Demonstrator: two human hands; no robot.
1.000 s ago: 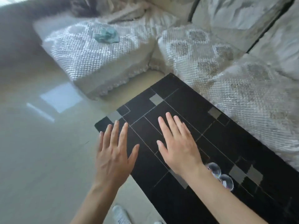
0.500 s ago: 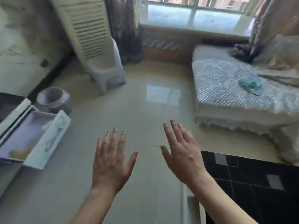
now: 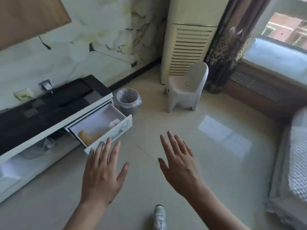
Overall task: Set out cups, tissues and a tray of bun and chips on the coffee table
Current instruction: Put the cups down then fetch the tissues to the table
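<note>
My left hand (image 3: 103,173) and my right hand (image 3: 181,165) are both held out in front of me over the floor, fingers straight and spread, holding nothing. Ahead on the left, a white drawer (image 3: 106,128) stands pulled out of a low black-topped cabinet (image 3: 49,103). Inside the drawer lie an orange-yellow packet (image 3: 86,137) and a small pale item (image 3: 114,122). A clear glass jug (image 3: 41,146) sits on the cabinet's lower shelf. The coffee table is out of view.
A lined waste bin (image 3: 128,101) stands beside the cabinet. A white plastic chair (image 3: 187,92) sits before a tall floor air conditioner (image 3: 187,47). The sofa's covered edge (image 3: 297,163) runs along the right. My shoe (image 3: 159,216) shows at the bottom on the glossy tiled floor.
My view has swung left, away from the black coffee table and sofa, to the cabinet with the open drawer. Both hands stayed spread and empty in front of me.
</note>
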